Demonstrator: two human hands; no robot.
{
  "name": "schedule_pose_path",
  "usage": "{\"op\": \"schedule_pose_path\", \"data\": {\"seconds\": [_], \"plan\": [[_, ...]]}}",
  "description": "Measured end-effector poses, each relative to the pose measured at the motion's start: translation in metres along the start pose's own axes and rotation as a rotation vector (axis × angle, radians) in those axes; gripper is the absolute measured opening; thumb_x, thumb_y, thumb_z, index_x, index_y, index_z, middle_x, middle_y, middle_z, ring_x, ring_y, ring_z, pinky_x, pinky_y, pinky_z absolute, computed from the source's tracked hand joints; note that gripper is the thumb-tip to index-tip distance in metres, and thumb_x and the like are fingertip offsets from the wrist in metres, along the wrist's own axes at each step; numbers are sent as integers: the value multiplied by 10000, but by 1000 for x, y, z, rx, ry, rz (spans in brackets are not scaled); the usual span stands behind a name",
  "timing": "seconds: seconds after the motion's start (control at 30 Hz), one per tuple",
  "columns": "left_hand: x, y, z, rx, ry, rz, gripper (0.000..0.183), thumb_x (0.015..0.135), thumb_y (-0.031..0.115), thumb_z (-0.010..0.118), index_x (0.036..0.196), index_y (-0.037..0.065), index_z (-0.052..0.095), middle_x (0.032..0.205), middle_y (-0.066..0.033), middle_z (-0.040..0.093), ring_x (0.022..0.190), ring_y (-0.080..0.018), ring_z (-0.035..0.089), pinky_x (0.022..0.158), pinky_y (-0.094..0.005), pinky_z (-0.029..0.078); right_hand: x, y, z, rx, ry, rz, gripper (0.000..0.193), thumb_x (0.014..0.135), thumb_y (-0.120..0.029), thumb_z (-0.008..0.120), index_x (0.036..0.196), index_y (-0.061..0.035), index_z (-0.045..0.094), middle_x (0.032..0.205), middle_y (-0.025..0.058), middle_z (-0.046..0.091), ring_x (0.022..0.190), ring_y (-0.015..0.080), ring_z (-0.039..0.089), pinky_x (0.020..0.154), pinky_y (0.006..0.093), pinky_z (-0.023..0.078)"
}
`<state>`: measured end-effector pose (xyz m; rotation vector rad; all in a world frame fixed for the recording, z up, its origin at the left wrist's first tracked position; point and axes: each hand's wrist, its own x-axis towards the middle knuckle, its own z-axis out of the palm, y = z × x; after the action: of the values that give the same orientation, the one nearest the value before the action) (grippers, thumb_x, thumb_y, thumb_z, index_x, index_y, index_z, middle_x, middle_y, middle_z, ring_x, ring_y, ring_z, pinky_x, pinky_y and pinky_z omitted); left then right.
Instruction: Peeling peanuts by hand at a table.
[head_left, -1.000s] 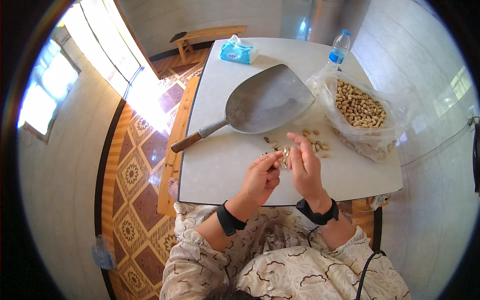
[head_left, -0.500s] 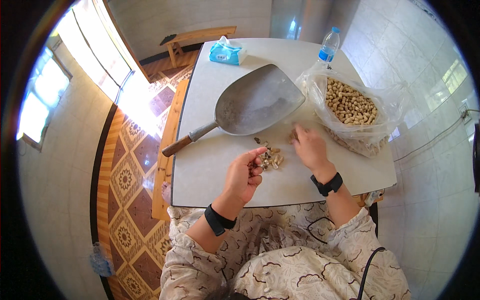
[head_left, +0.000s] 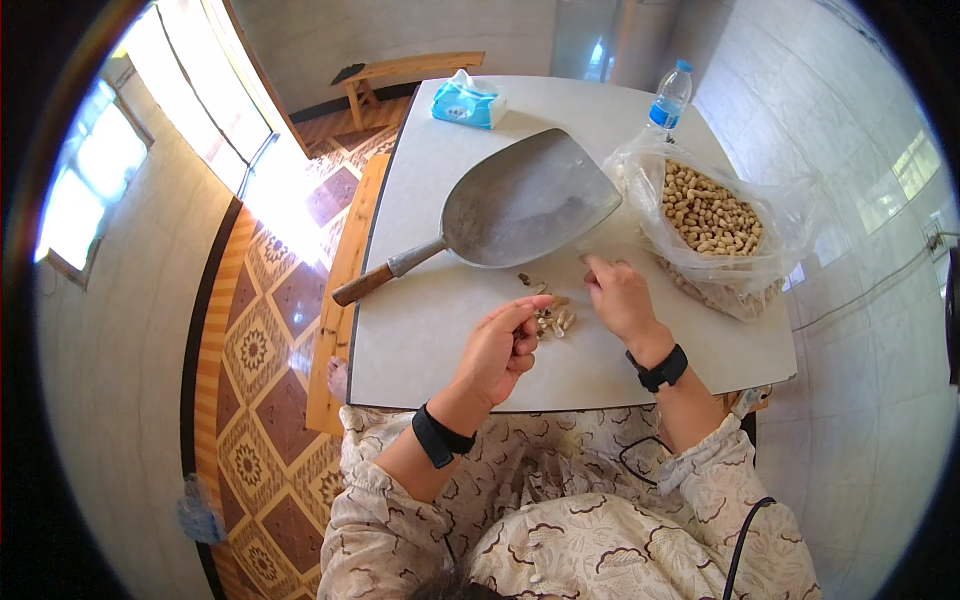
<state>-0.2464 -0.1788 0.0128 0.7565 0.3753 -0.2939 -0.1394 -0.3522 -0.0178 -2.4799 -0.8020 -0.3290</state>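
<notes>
My left hand [head_left: 503,350] is curled above the near part of the table, thumb and index finger brought together. Its palm is turned inward, and I cannot make out what the fingers hold. Just beyond it lies a small pile of cracked peanut shells [head_left: 562,320], partly covered by the fingers. On the other side of the pile is my right hand [head_left: 622,300], its fingers bent and pinched near the scoop's lip; anything between them is too small to tell. A large metal scoop [head_left: 530,205] with a wooden handle lies beyond both hands.
A clear plastic bag [head_left: 785,225] full of unshelled peanuts [head_left: 710,210] stands at the right. Farther back are a water bottle [head_left: 670,97] and a blue tissue pack [head_left: 467,104]. A wooden bench [head_left: 345,300] runs along the left edge of the pale table [head_left: 430,350].
The whole view has shifted slightly, moving the table things to the right in the picture. My right hand's fingers, blurred before, are now sharper. My left hand stays curled beside the shells.
</notes>
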Motion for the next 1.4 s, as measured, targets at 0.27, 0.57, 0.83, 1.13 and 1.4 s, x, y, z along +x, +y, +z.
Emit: {"op": "schedule_pose_path", "data": {"seconds": [0.27, 0.57, 0.83, 1.13, 1.4], "plan": [[3, -3, 1, 61, -19, -20, 238, 906, 143, 474, 1103, 33, 551, 673, 66, 413, 509, -22, 335, 395, -149, 243, -4, -4, -7, 214, -85, -3, 395, 704, 25, 622, 1084, -1, 520, 983, 157, 556, 858, 259, 587, 733, 338, 482], [-2, -10, 13, 485, -138, 343, 359, 843, 180, 637, 1176, 62, 570, 765, 73, 479, 553, 7, 339, 447, -159, 255, -19, -51, -36, 1643, -154, 634, 543, 768, -110, 713, 1193, 23, 402, 1010, 60, 532, 851, 111, 566, 744, 214, 489], [-4, -14, 17, 515, -107, 483, 267, 844, 110, 627, 1103, 46, 624, 715, 67, 520, 616, -11, 417, 527, -163, 338, -33, -58, -42, 1651, -314, 636, 457, 828, -169, 656, 1177, 3, 417, 875, 46, 604, 704, 85, 554, 626, 217, 467], [-7, -17, 14, 383, -130, 338, 256, 889, 167, 563, 1100, 30, 612, 755, 20, 554, 522, 0, 353, 433, -163, 255, -38, -80, -34, 1524, -2, 486, 321, 881, -140, 581, 1132, 4, 444, 834, 48, 620, 672, 70, 521, 599, 211, 435], [-11, -19, 13, 266, -163, 506, 165, 870, 108, 583, 928, -33, 648, 747, -9, 564, 687, -93, 542, 584, -211, 427, -44, -93, -20, 1116, 31, 318, 244, 935, -112, 435, 1156, -18, 472, 824, 53, 613, 635, 84, 529, 571, 220, 438]]}}
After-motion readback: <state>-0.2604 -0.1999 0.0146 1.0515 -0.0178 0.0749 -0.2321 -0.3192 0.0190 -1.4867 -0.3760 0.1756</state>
